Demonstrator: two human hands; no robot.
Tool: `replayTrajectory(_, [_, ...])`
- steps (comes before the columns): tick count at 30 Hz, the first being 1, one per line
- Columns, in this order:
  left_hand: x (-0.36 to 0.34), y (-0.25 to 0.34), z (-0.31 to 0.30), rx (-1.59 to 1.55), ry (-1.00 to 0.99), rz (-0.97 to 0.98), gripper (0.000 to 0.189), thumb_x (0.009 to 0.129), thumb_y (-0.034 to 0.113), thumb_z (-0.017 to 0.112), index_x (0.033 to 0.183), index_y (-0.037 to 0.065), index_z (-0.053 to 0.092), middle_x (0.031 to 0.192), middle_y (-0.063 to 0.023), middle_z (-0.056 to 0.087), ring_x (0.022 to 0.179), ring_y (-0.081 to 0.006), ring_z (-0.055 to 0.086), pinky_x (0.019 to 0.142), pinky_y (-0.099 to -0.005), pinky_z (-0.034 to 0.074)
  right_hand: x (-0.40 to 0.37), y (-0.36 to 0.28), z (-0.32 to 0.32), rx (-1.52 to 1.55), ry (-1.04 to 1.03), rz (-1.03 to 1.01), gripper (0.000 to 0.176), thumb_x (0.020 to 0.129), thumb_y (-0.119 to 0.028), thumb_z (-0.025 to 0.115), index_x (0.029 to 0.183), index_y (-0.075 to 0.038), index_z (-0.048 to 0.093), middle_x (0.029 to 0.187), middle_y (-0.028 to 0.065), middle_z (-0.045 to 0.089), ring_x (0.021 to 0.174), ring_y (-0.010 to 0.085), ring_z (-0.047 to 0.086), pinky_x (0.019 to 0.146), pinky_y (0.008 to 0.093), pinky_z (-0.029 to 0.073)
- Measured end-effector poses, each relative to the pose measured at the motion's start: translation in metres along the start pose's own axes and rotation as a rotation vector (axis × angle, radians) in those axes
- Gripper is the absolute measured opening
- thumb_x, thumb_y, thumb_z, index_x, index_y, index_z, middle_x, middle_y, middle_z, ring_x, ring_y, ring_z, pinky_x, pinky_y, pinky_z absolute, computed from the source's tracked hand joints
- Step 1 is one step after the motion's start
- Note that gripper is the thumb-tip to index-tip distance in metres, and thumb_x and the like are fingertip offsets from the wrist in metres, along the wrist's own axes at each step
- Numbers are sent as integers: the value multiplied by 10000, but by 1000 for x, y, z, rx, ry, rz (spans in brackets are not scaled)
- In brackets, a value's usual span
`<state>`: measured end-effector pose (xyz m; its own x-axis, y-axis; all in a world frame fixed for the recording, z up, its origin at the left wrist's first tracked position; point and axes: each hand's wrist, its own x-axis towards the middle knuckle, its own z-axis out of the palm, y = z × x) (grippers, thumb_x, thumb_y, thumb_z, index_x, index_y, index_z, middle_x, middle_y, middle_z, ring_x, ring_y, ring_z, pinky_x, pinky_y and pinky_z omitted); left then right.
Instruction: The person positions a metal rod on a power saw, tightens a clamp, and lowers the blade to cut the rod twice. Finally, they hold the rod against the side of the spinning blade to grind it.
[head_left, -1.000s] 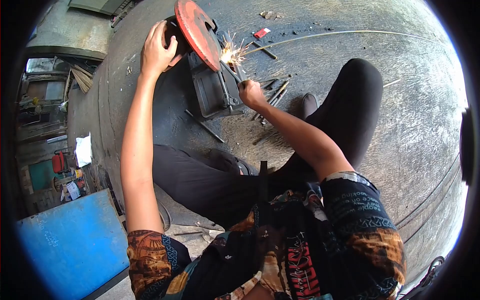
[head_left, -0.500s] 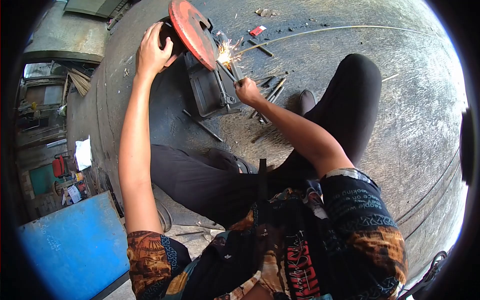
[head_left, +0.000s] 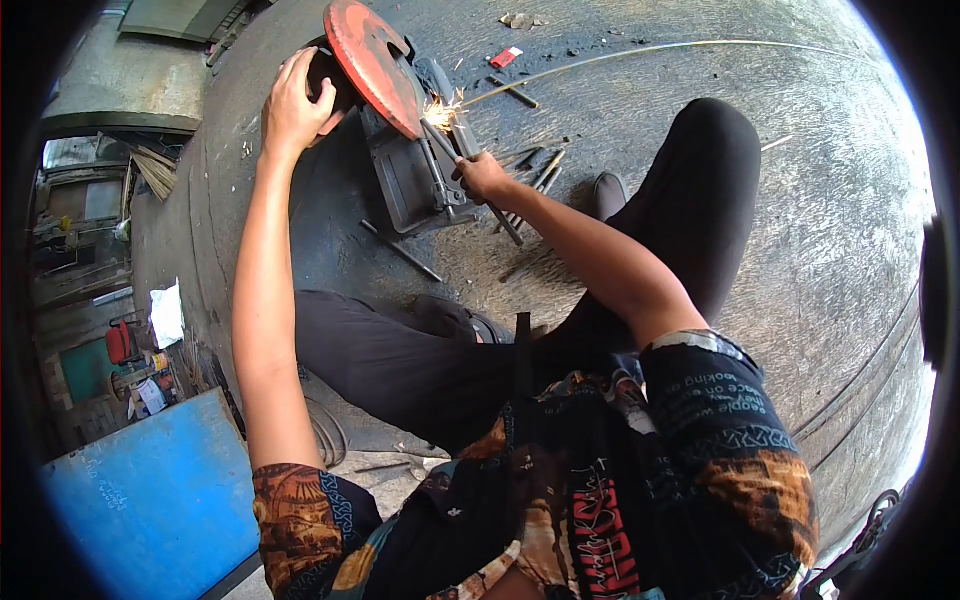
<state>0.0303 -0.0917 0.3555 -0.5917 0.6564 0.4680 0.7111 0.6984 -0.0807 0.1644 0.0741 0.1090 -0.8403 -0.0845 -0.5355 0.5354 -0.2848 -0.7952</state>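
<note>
At the top stands a cut-off saw with a red disc-shaped guard (head_left: 372,68) over a dark metal base (head_left: 405,185). My left hand (head_left: 292,108) is wrapped round the dark part behind the guard, fingers curved over it. Closed round a metal rod (head_left: 438,140), my right hand (head_left: 484,178) is just right of the base. The rod's upper end meets the lower edge of the guard, where orange sparks (head_left: 440,112) fly. Its other end sticks out below my right hand. The blade itself is hidden by the guard.
A long thin rod (head_left: 640,50) runs across the floor from the saw. Short metal pieces (head_left: 400,250) lie near the base, and a red packet (head_left: 506,57) lies beyond it. My bent legs flank the work. A blue board (head_left: 150,490) is at lower left.
The view has shifted slightly. More of the rod now shows below my right hand, and the sparks look smaller. Both hands keep their holds.
</note>
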Motion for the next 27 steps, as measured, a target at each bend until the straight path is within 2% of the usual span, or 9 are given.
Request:
replayTrajectory(1, [0, -1, 1, -2, -1, 1, 460, 826, 158, 597, 1248, -9, 526, 1241, -197, 562, 1144, -341, 555, 965, -392, 444, 2, 2, -1, -6, -10, 5, 387, 947, -290, 521, 775, 45, 608, 600, 126, 578, 464, 246, 554, 433, 397, 422])
replayTrajectory(2, [0, -2, 2, -8, 1, -10, 462, 819, 181, 596, 1238, -5, 535, 1245, -188, 562, 1149, -336, 548, 968, -390, 443, 3, 5, -1, -5, -8, 6, 387, 947, -290, 521, 775, 45, 608, 600, 126, 578, 464, 246, 554, 433, 397, 422])
replayTrajectory(4, [0, -1, 1, -13, 3, -22, 465, 813, 203, 596, 1227, -1, 543, 1249, -179, 563, 1154, -331, 541, 971, -389, 443, -1, 5, 1, -414, 195, -225, 396, 923, -292, 536, 801, 73, 627, 736, 279, 633, 685, 412, 646, 627, 475, 501])
replayTrajectory(5, [0, 0, 1, -7, -1, -29, 466, 813, 203, 597, 1228, -2, 543, 1246, -180, 565, 1152, -331, 543, 970, -389, 443, -3, 7, 0, -413, 195, -225, 396, 923, -292, 536, 801, 73, 627, 736, 279, 633, 685, 412, 646, 627, 475, 501])
replayTrajectory(7, [-1, 0, 1, -1, -6, -35, 466, 812, 204, 597, 1228, -2, 543, 1243, -180, 567, 1149, -331, 544, 969, -389, 443, -12, 5, -5, -528, 181, -338, 377, 904, -281, 534, 829, 72, 639, 864, 359, 590, 920, 471, 594, 809, 488, 477])
replayTrajectory(14, [0, -1, 1, -7, -8, -29, 464, 816, 206, 595, 1227, -4, 544, 1237, -183, 571, 1135, -336, 553, 964, -390, 446, -11, 11, -7, -571, 176, -408, 354, 915, -255, 488, 865, 65, 632, 855, 355, 597, 923, 497, 586, 813, 522, 472])
replayTrajectory(19, [0, -2, 2, 9, -10, -18, 461, 819, 208, 593, 1225, -6, 547, 1235, -186, 572, 1140, -336, 552, 965, -390, 446, -16, 8, -10, -786, 143, -305, 341, 933, -264, 405, 1007, 18, 583, 1046, 346, 573, 1015, 493, 553, 878, 519, 457])
replayTrajectory(23, [-1, -3, 2, -4, -16, -34, 460, 819, 210, 594, 1222, -7, 549, 1235, -185, 572, 1143, -335, 551, 967, -390, 445, -23, 5, -13, -853, 130, -344, 318, 936, -233, 365, 1012, 10, 555, 1060, 327, 565, 1040, 476, 545, 889, 511, 453])
replayTrajectory(27, [0, -2, 2, -11, -15, -38, 464, 815, 211, 597, 1222, -6, 550, 1231, -183, 574, 1138, -334, 553, 967, -388, 443, -31, -3, -16, -894, 122, -339, 311, 935, -191, 331, 981, 34, 540, 1002, 324, 577, 991, 478, 564, 865, 532, 452])
